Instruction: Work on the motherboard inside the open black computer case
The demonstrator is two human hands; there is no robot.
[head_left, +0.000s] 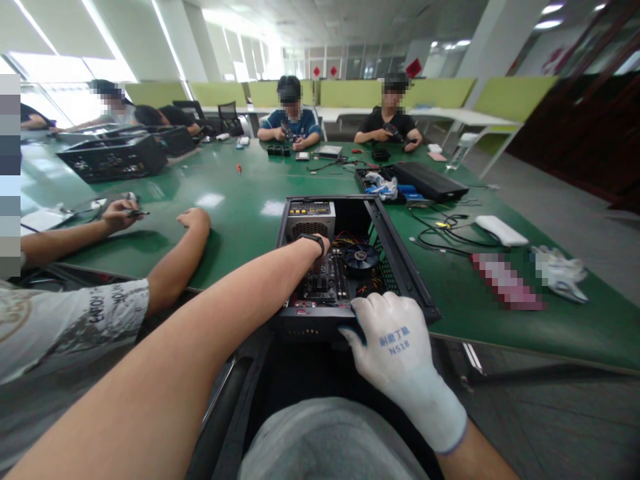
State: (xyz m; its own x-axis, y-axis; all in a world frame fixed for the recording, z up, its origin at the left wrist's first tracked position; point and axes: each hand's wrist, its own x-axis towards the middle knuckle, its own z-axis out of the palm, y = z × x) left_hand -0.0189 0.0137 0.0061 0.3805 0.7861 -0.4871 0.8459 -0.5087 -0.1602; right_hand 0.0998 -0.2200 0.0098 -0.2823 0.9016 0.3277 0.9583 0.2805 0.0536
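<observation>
Green-surfaced, the broad bench (240,223) is spread with computer parts, and its far side is occupied by two people (291,123) (393,120), by each of whom a dark object is held. At the left, the forearms of a co-worker (187,263) in a printed grey sleeve are laid across the near edge, a small item being pinched in one hand. Farther off on that side, dark metal cases (113,159) are stood together. An open black computer case (310,321) is set at the near edge of the bench, its inside turned upward. Within it, a motherboard (320,287) is partly covered by an arm, and a grey power supply (310,223) is fitted at the far left corner. The right hand (393,337), covered by a white glove, is placed on the near rim; its fingers are bent over the edge, the thumb is set outside, and the case is gripped between them. The bare left hand (327,247) is placed inside, just beside the power supply; its fingers are hidden, and neither their opening nor any hold can be told. To its right a round black fan (360,257) is seen. The left wrist is circled by a dark band (319,245).
</observation>
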